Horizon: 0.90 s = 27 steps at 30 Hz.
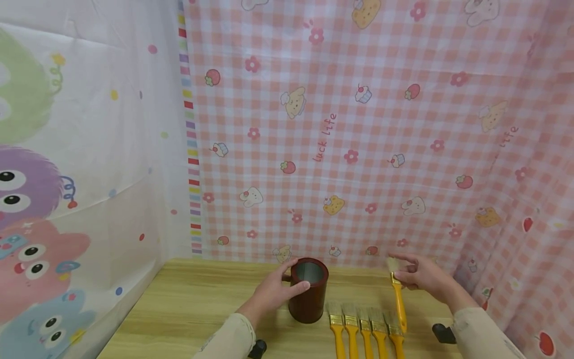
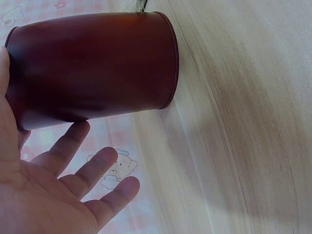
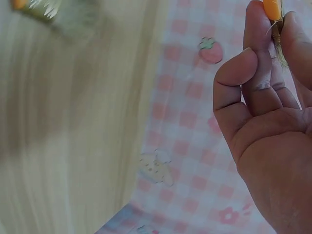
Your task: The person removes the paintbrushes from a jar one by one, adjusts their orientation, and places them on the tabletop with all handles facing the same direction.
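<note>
My left hand (image 1: 279,289) holds a dark red-brown cup (image 1: 308,299) with its thumb and forefinger near the rim; the other fingers (image 2: 105,165) are spread in the left wrist view. The cup is upright, its mouth upward and interior greyish. A small dark handle-like part shows by the hand. Off to the right, my right hand (image 1: 421,276) pinches a paintbrush (image 1: 399,301) near its metal band, bristles up and yellow handle hanging down. Only a bit of that brush shows in the right wrist view. Several similar paintbrushes (image 1: 352,329) lie side by side right of the cup.
The wood-grain table (image 1: 193,299) ends at a pink checked cloth (image 1: 314,199) behind. A white cloth with cartoon figures (image 1: 112,149) hangs on the left. Small black objects (image 1: 444,333) appear beside both wrists. The lower ends of the lying brushes are cut off by the frame.
</note>
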Each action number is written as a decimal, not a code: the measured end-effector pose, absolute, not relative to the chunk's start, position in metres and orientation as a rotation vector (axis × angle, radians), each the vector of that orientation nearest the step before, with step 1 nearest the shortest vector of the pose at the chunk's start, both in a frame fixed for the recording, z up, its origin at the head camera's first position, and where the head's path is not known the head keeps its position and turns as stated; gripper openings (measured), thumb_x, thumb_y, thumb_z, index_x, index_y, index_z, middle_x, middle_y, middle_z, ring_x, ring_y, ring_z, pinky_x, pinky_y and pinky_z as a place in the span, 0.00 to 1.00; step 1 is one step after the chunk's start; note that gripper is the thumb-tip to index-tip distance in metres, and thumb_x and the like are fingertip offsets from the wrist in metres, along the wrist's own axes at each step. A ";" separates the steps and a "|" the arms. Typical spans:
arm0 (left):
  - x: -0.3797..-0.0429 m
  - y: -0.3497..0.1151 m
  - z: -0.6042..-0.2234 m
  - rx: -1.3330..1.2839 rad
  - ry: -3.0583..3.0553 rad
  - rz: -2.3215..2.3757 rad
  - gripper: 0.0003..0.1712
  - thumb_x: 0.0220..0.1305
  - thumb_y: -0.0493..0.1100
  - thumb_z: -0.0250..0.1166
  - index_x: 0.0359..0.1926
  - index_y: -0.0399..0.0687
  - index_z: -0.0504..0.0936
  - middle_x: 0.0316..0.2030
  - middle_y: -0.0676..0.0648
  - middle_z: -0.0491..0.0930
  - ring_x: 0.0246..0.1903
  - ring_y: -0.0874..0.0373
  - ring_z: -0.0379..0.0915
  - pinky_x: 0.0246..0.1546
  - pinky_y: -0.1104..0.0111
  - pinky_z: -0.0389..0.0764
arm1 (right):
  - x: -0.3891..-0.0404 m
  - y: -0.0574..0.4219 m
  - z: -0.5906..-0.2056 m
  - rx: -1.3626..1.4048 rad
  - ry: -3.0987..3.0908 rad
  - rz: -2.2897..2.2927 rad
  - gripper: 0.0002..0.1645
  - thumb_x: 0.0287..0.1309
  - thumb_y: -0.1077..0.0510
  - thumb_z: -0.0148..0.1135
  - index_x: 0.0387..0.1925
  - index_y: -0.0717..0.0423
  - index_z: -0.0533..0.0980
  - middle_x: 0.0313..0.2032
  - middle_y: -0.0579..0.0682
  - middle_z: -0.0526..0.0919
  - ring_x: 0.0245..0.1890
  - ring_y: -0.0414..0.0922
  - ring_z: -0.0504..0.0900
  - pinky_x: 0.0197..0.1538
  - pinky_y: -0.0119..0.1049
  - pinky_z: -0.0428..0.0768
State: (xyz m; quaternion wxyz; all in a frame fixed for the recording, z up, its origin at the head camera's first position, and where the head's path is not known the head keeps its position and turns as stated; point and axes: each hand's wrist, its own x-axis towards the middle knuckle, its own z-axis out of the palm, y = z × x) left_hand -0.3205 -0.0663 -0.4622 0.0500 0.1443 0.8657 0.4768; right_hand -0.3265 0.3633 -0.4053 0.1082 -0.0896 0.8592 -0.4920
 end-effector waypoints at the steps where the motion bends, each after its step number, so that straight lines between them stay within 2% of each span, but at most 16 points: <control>1: -0.320 -0.066 -0.462 0.441 2.639 1.452 0.48 0.68 0.71 0.69 0.83 0.71 0.62 0.73 0.40 0.76 0.69 0.37 0.76 0.63 0.34 0.78 | -0.325 0.366 -0.408 -0.252 2.526 -1.438 0.44 0.76 0.56 0.66 0.84 0.58 0.57 0.48 0.55 0.91 0.43 0.48 0.89 0.46 0.42 0.89; 9: -0.318 -0.067 -0.461 0.458 2.641 1.458 0.48 0.69 0.70 0.69 0.83 0.70 0.62 0.73 0.40 0.76 0.69 0.39 0.77 0.63 0.34 0.78 | -0.314 0.393 -0.434 -0.209 2.499 -1.378 0.46 0.74 0.55 0.68 0.83 0.61 0.57 0.48 0.55 0.90 0.41 0.50 0.88 0.41 0.42 0.85; 16: -0.323 -0.065 -0.465 0.427 2.639 1.457 0.48 0.68 0.71 0.69 0.83 0.72 0.61 0.73 0.41 0.75 0.69 0.40 0.76 0.63 0.35 0.78 | -0.303 0.403 -0.456 -0.292 2.427 -1.354 0.45 0.76 0.57 0.65 0.82 0.69 0.55 0.30 0.47 0.81 0.26 0.41 0.71 0.33 0.35 0.77; 18: -0.324 -0.065 -0.466 0.428 2.643 1.461 0.48 0.68 0.70 0.70 0.83 0.72 0.62 0.74 0.41 0.75 0.69 0.40 0.76 0.63 0.34 0.78 | -0.301 0.404 -0.462 -0.309 2.430 -1.347 0.44 0.76 0.58 0.65 0.81 0.70 0.55 0.30 0.47 0.82 0.24 0.39 0.70 0.31 0.34 0.77; 22: -0.323 -0.066 -0.465 0.435 2.648 1.455 0.48 0.69 0.70 0.69 0.83 0.71 0.62 0.75 0.41 0.74 0.69 0.40 0.76 0.63 0.34 0.78 | -0.297 0.405 -0.476 -0.301 2.426 -1.351 0.44 0.74 0.61 0.66 0.79 0.73 0.57 0.32 0.49 0.84 0.24 0.39 0.73 0.31 0.36 0.82; 27: -0.318 -0.066 -0.460 0.437 2.649 1.447 0.48 0.68 0.71 0.69 0.83 0.71 0.61 0.74 0.41 0.75 0.69 0.40 0.76 0.64 0.35 0.78 | -0.295 0.403 -0.494 -0.287 2.460 -1.303 0.41 0.71 0.61 0.70 0.75 0.76 0.62 0.32 0.50 0.88 0.26 0.42 0.83 0.33 0.38 0.87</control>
